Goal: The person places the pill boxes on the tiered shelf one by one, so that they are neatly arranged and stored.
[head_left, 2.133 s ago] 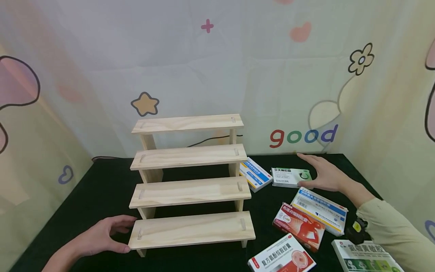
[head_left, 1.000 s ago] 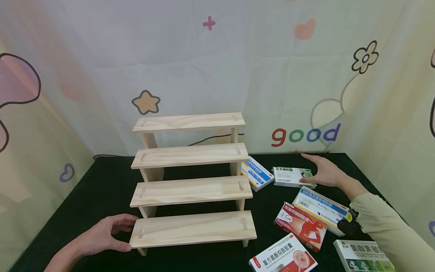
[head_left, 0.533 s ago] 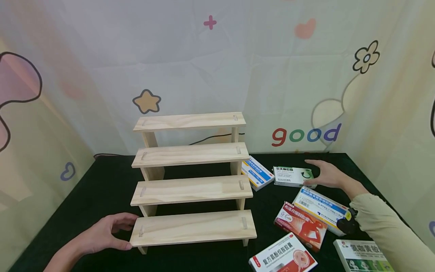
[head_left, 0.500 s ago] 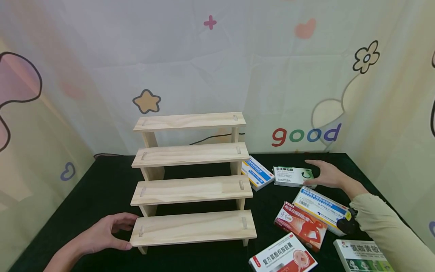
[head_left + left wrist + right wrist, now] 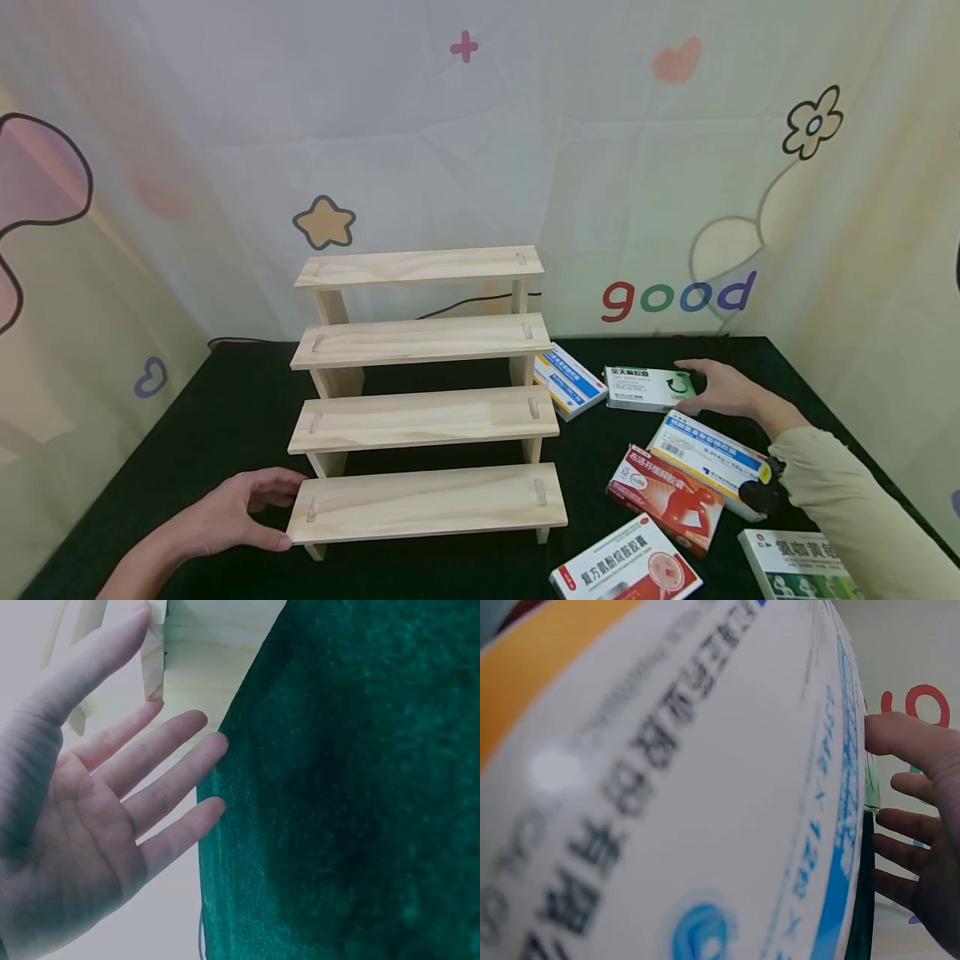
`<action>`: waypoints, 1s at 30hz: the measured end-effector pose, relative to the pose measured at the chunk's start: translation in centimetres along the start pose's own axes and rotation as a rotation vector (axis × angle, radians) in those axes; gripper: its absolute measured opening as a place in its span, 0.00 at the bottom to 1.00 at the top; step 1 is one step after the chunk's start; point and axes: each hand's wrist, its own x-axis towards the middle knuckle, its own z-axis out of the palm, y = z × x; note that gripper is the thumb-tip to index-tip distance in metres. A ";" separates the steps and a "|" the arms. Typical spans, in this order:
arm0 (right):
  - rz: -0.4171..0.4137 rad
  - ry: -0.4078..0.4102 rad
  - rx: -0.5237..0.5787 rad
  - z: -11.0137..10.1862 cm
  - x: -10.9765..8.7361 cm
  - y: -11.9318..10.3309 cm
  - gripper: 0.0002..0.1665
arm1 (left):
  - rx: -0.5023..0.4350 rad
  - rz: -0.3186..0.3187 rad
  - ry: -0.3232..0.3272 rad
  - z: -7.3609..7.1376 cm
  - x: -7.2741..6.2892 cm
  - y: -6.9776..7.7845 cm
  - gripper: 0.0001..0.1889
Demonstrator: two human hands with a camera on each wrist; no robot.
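In the head view, a four-tier wooden display stand [image 5: 427, 417] stands on the dark cloth. My left hand [image 5: 236, 517] pinches the left end of its bottom shelf between thumb and index finger. Its other fingers stretch out beside the stand in the left wrist view. At the right, my right hand [image 5: 723, 392] spans the right end of a white-and-green medicine box [image 5: 641, 389]. The thumb is at the box's near side and the index finger beyond its far edge; contact is unclear. In the right wrist view, its fingers [image 5: 907, 855] are spread, partly hidden by a medicine box [image 5: 727, 765].
A blue-and-white medicine box [image 5: 570, 382] lies against the stand's right side. Nearer me are another blue-and-white box [image 5: 712, 458], a red box [image 5: 667, 500], a white-and-red box [image 5: 626, 562] and a white-and-green one [image 5: 798, 567]. A printed curtain [image 5: 450, 167] hangs behind.
My right hand has shifted slightly right, and its index finger has come down closer to the white-and-green box. The left hand keeps its hold on the stand. The head view has shifted slightly.
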 end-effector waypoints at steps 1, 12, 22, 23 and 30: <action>0.001 0.000 -0.001 0.0 0.1 0.1 0.49 | -0.004 -0.001 0.000 0.0 0.0 0.0 0.29; -0.005 0.003 -0.017 0.3 0.4 0.8 0.47 | -0.027 -0.013 0.002 0.1 0.0 -0.1 0.30; -0.029 0.105 -0.063 0.2 0.1 0.7 0.48 | -0.056 -0.004 -0.010 0.1 -0.1 -0.4 0.29; -0.025 0.114 -0.071 0.2 0.1 0.7 0.48 | -0.056 -0.005 -0.010 0.0 -0.1 -0.4 0.29; -0.037 0.137 -0.096 -0.4 0.0 0.6 0.49 | -0.044 -0.006 0.002 0.2 0.0 -0.2 0.30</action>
